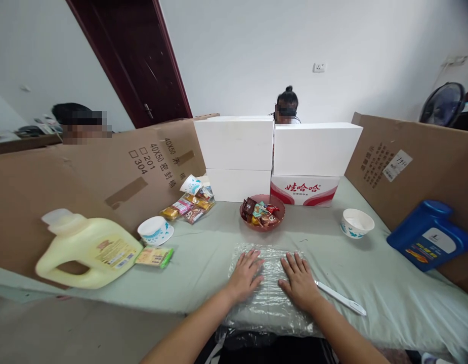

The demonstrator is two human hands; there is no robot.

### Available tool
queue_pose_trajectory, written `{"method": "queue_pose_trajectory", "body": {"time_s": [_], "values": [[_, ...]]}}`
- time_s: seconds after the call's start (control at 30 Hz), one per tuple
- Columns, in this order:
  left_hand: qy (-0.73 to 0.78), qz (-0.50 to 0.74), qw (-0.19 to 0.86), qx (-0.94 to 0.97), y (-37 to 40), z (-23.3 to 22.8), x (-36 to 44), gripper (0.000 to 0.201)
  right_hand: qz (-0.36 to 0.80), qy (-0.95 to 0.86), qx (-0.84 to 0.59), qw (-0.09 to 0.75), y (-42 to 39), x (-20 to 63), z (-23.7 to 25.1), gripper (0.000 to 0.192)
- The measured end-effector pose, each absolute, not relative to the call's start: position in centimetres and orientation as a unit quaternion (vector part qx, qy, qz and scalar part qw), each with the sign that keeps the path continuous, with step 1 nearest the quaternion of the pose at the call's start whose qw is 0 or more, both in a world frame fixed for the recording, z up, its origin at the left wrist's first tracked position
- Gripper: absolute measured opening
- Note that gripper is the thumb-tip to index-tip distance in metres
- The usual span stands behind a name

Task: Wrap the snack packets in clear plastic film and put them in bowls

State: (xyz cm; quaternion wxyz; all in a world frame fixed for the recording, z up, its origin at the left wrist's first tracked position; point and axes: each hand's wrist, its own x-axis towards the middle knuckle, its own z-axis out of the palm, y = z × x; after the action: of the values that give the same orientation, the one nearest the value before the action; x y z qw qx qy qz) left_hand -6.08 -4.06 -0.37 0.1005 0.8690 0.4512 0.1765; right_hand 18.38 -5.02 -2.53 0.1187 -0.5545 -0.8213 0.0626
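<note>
Clear plastic film [270,298] lies nearer the wearer than the red bowl [262,228]; the left hand [246,277] and right hand [300,284] rest open upon it. Even palm pressure should keep wrinkles down.

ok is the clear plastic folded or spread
Spread: the clear plastic lies flat, though wrinkled, beneath the left hand and right hand.

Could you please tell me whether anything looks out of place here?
Yes: at left, the yellow jug lies on its side rather than upright, and a paper cup sits tilted by the snack packets. No spill is visible.
</note>
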Motion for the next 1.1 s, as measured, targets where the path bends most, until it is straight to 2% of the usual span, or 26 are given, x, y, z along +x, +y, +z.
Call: {"method": "queue_pose_trajectory", "body": {"time_s": [0.1,0.2,0.27,0.33,0.4,0.47,0.5,0.63,0.77,0.87,1.03,1.1], "values": [[0.434,0.283,0.127,0.846,-5.8,1.2,-7.8,0.026,0.082,-0.827,-0.535,0.151,-6.5,19.5,-0.7,0.054],[0.385,0.281,0.204,0.855,-8.4,3.0,-10.5,0.026,0.138,-0.855,-0.469,0.176,-9.6,21.6,1.3,0.055],[0.360,0.221,0.233,0.876,-10.3,3.5,-12.4,0.038,0.186,-0.874,-0.422,0.154,-11.8,23.2,1.8,0.074],[0.353,0.138,0.221,0.899,-11.8,3.1,-14.0,0.063,0.218,-0.884,-0.396,0.122,-13.7,24.4,1.6,0.087],[0.351,0.071,0.186,0.915,-12.7,2.2,-15.0,0.075,0.224,-0.882,-0.400,0.104,-14.8,25.1,0.8,0.074],[0.353,0.047,0.150,0.922,-13.1,1.2,-15.3,0.065,0.220,-0.877,-0.416,0.099,-15.2,25.4,0.0,0.056],[0.355,0.053,0.135,0.923,-13.2,0.8,-15.3,0.058,0.218,-0.875,-0.421,0.096,-15.2,25.4,-0.4,0.056],[0.342,0.123,0.127,0.923,-12.9,0.6,-14.9,0.031,0.215,-0.887,-0.403,0.070,-15.0,25.8,-1.6,0.079],[0.373,0.197,0.168,0.891,-12.7,1.1,-14.7,0.021,0.173,-0.906,-0.381,0.065,-15.1,26.7,-3.1,0.089],[0.416,0.240,0.167,0.861,-12.3,1.1,-14.2,0.024,0.142,-0.909,-0.380,0.099,-15.1,26.7,-3.2,0.080],[0.507,0.250,0.133,0.814,-10.2,1.1,-12.3,0.035,0.156,-0.859,-0.432,0.226,-13.9,25.0,-1.5,0.035],[0.564,0.239,0.105,0.784,-8.9,1.0,-11.4,0.038,0.179,-0.816,-0.479,0.270,-13.0,24.1,-1.2,0.026]]}}
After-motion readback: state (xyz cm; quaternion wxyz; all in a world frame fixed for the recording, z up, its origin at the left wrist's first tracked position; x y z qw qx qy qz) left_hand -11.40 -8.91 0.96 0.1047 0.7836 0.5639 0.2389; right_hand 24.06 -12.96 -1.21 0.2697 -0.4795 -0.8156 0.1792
